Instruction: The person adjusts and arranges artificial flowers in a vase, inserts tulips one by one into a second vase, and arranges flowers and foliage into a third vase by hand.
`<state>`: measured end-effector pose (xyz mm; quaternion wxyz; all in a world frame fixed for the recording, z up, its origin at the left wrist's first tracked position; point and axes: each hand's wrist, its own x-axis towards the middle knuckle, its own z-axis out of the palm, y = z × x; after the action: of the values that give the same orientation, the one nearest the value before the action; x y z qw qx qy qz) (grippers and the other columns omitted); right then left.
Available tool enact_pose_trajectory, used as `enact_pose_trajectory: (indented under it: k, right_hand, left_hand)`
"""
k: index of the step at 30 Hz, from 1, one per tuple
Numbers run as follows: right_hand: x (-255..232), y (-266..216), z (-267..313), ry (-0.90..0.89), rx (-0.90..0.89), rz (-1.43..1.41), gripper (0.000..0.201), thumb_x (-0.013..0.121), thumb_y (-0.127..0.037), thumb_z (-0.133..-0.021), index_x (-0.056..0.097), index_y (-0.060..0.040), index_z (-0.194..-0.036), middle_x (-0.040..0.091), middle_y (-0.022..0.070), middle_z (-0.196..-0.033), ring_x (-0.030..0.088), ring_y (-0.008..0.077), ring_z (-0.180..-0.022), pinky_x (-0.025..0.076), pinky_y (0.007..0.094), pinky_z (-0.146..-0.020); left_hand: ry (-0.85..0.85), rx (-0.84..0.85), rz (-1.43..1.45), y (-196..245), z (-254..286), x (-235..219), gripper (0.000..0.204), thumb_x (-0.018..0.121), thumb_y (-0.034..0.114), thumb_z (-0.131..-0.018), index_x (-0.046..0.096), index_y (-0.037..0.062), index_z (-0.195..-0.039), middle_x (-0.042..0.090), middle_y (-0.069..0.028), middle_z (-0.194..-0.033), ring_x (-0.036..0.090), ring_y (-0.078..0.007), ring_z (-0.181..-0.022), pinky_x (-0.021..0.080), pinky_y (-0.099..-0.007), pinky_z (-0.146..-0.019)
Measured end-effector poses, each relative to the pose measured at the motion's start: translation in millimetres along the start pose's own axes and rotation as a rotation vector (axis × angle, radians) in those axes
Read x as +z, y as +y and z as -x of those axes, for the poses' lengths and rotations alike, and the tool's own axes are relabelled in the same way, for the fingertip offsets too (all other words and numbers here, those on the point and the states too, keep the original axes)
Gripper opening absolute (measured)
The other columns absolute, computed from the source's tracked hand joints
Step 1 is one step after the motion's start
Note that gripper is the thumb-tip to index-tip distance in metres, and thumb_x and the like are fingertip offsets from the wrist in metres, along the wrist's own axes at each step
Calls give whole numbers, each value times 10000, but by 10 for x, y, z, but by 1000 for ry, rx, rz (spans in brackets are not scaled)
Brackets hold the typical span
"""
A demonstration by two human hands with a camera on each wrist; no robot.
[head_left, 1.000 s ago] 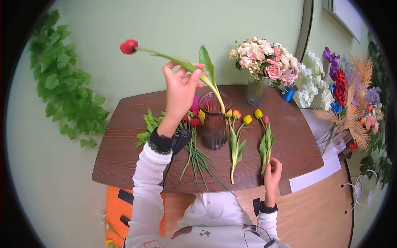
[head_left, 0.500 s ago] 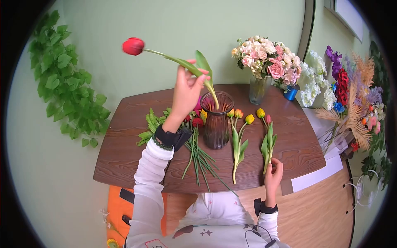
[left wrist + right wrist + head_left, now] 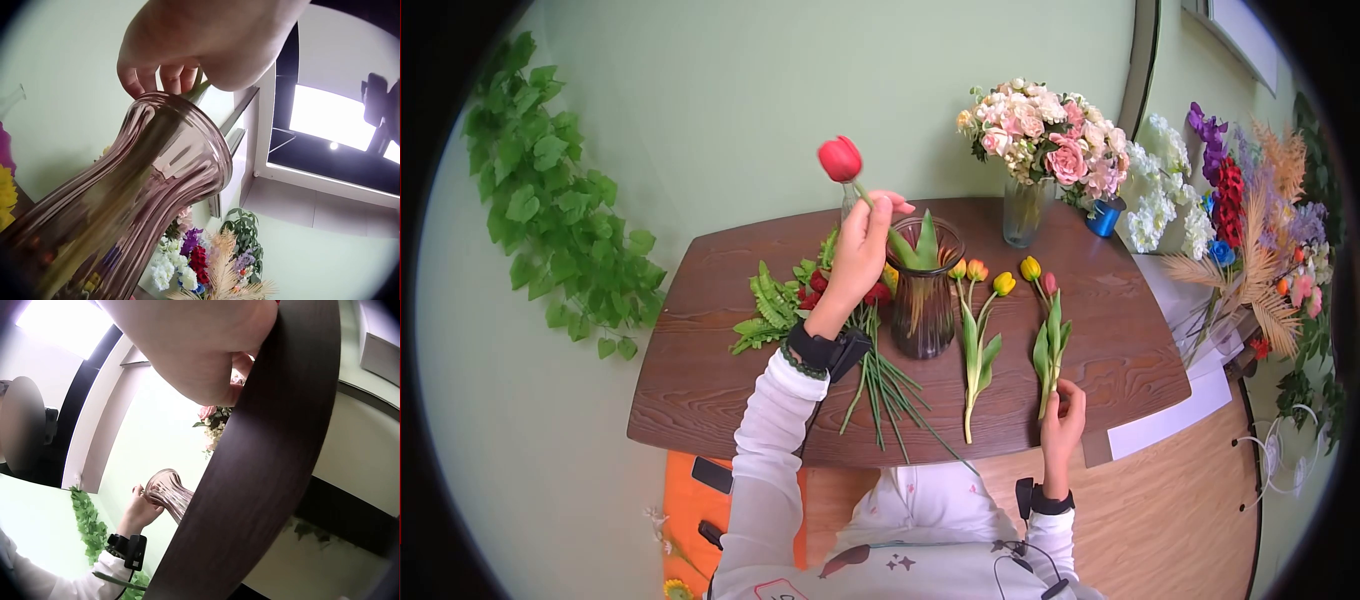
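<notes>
A red tulip (image 3: 840,159) is held in my left hand (image 3: 862,250), just left of the vase rim. Its lower stem and leaves run into the ribbed, brownish-pink glass vase (image 3: 923,315); the left wrist view shows the stem through the glass. On the right of the table lies a pair of tulips (image 3: 1047,345), one yellow and one pink. My right hand (image 3: 1060,422) pinches their lower stem at the table's front edge. Yellow and orange tulips (image 3: 976,355) lie between that pair and the vase.
Red flowers with long green stems (image 3: 880,395) and fern leaves (image 3: 772,310) lie left of the vase. Behind it to the right stand a glass vase of pink and white roses (image 3: 1050,140) and a blue ribbon spool (image 3: 1104,218). More flowers (image 3: 1230,220) fill the right side.
My left hand has moved down and toward the vase. The tulip's head has swung right and more upright, and its stem has sunk deeper into the vase. The right hand has stayed put.
</notes>
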<state>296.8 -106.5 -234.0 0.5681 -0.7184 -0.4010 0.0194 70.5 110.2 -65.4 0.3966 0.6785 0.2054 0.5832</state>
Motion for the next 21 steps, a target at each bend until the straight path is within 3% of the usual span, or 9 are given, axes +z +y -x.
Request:
enact_pose_trajectory:
  k: [3, 7, 10, 12, 14, 17, 19, 20, 21]
  right_hand:
    - [-4, 15, -1, -13, 2, 7, 168, 527, -62, -814, 556, -26, -976, 540, 19, -862, 442, 80, -593, 377, 211, -547]
    - [-10, 7, -23, -16, 6, -36, 159, 535, -63, -805, 552, -19, -957, 522, 47, -871, 442, 109, -577, 386, 233, -550]
    - [-22, 74, -69, -15, 0, -116, 162, 533, -51, -806, 548, -19, -964, 506, 42, -901, 448, 100, -595, 391, 224, -555]
    - [-58, 29, -93, -26, 43, -164, 164, 531, -46, -807, 547, -19, -967, 499, 39, -907, 447, 95, -603, 392, 220, -559]
    - [-99, -44, -142, -40, 86, -213, 165, 529, -41, -807, 546, -19, -971, 492, 37, -913, 445, 91, -612, 392, 216, -564]
    - [-135, -141, -253, -69, -31, -113, 167, 533, -45, -808, 546, -18, -973, 482, 24, -897, 449, 77, -625, 392, 210, -566]
    - [-118, -238, -378, -245, -36, -247, 166, 541, -56, -808, 551, -21, -970, 504, 22, -895, 457, 67, -633, 397, 205, -578]
    - [-114, -340, -446, -244, -33, -245, 166, 541, -56, -808, 551, -21, -970, 504, 22, -895, 457, 67, -633, 397, 205, -578]
    - [-100, -483, -517, -387, -2, -239, 163, 543, -66, -810, 552, -21, -966, 517, 24, -893, 462, 62, -641, 400, 201, -582]
  left_hand:
    - [-21, 38, -126, -83, -25, -41, 315, 382, 239, -937, 563, -10, -867, 605, -54, -841, 531, -89, -796, 416, -234, -730]
    - [-3, 10, -195, -77, 51, -46, 315, 386, 221, -936, 573, -14, -839, 607, -50, -828, 523, -81, -768, 414, -245, -728]
    - [46, 6, -92, -49, 81, -55, 319, 380, 227, -939, 570, -11, -848, 608, -56, -836, 526, -83, -758, 420, -246, -717]
    - [57, 23, -10, -92, 88, -94, 319, 373, 250, -944, 554, -3, -869, 600, -86, -903, 554, -126, -886, 428, -269, -810]
    - [53, 29, 2, -117, 98, -103, 311, 371, 256, -944, 547, 7, -881, 598, -93, -920, 560, -143, -899, 435, -285, -818]
    - [122, -122, 111, -130, 133, -86, 319, 376, 265, -942, 548, 3, -885, 597, -94, -931, 560, -140, -898, 435, -282, -820]
    - [93, -55, 42, -166, 144, -88, 323, 389, 276, -938, 555, 3, -891, 596, -94, -936, 560, -139, -898, 435, -280, -820]
    - [91, -57, 45, -185, 146, -98, 323, 389, 276, -938, 555, 3, -891, 596, -94, -936, 560, -139, -898, 435, -280, -820]
    - [83, -38, 28, -203, 145, -112, 321, 395, 278, -936, 560, 5, -892, 597, -92, -937, 560, -136, -897, 435, -277, -815]
